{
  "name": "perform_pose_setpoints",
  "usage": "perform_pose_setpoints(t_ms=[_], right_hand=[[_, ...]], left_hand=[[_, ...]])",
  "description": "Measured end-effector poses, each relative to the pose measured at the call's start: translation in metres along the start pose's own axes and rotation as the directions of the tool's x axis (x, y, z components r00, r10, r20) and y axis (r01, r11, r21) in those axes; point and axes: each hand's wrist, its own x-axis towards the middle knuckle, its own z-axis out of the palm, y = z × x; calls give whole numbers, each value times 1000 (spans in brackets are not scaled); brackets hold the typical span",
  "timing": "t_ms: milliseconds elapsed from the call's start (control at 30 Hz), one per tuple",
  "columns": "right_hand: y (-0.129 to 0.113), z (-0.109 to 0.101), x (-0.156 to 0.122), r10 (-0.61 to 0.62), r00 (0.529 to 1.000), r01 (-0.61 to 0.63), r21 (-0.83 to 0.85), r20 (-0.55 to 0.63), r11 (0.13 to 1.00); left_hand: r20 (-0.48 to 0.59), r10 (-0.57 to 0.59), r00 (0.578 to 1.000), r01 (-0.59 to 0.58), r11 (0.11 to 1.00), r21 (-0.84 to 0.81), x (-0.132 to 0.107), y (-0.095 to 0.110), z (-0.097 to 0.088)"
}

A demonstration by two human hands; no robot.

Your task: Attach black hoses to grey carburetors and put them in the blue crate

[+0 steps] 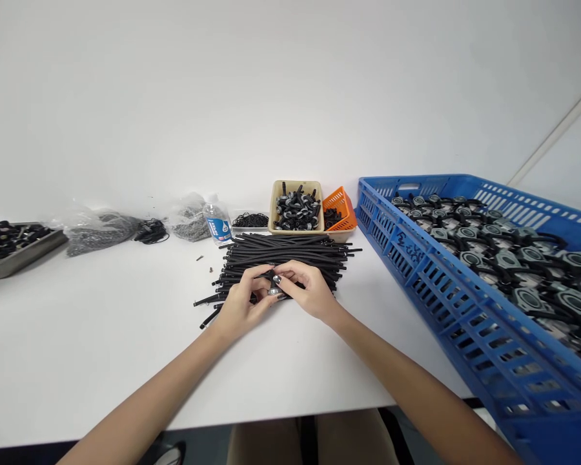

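Both hands meet over the front of a pile of black rubber hoses (281, 248) on the white table. Between the fingertips is a small black-and-silver fitting (274, 290), mostly covered by the fingers. My left hand (239, 305) is closed on its left side, thumb and index finger bent around it. From the right, my right hand (312, 292) pinches the same fitting with thumb and fingers. Similar black-and-grey parts fill the beige basket (272, 219) behind the hoses.
A large blue crate (416, 258) of metal-and-black assemblies stands on the right. Behind the hoses are an orange basket (349, 210), a water bottle (217, 223) and black rings (250, 220). Plastic bags of small parts (101, 231) and a metal tray (33, 255) lie left.
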Motion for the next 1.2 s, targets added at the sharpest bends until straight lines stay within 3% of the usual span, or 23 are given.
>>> perform_pose_setpoints(t_ms=[333,833,1200], right_hand=[[0,0,0,16,1000,-16,-26,1,1000],[0,0,0,29,999,-29,-11,14,1000],[1,0,0,42,999,-42,-23,1,999]], left_hand=[[30,-22,999,22,1000,13,2,7,-1],[-23,17,1000,-17,1000,-1,4,9,-1],[6,-26,1000,26,1000,11,3,6,-1]])
